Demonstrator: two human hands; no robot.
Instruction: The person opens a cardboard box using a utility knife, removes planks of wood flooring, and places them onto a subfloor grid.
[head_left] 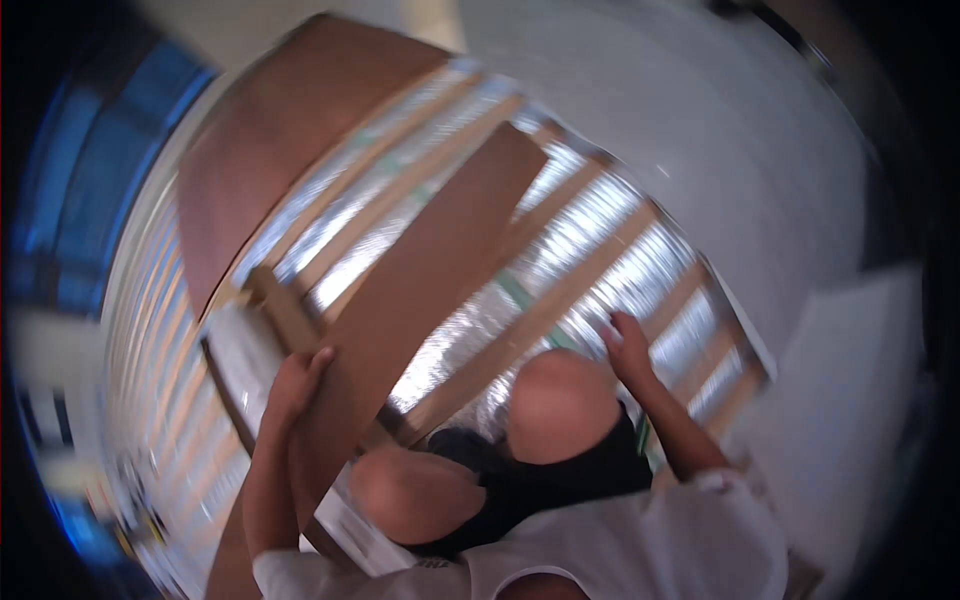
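Note:
A long brown board [440, 235] runs diagonally from the lower left up toward the upper middle, its far end over the wooden battens. My left hand [297, 385] grips its left edge, thumb on top and the other fingers mostly hidden. Beyond my right knee, my right hand [627, 350] is apart from the board; it looks slightly blurred, with thumb and fingers apart and nothing visible in it. Beneath lie parallel wooden battens [545, 322] with shiny silver foil [590, 245] between them. My bent knees are close to the board's near part.
A large brown sheet [300, 120] covers the battens at the far left. Beside my left hand are a white wrapped bundle [243, 345] and a light brown strip [280, 300]. Grey floor [700, 130] spreads at the far right, and a whitish panel-like shape [825, 400] stands at the right.

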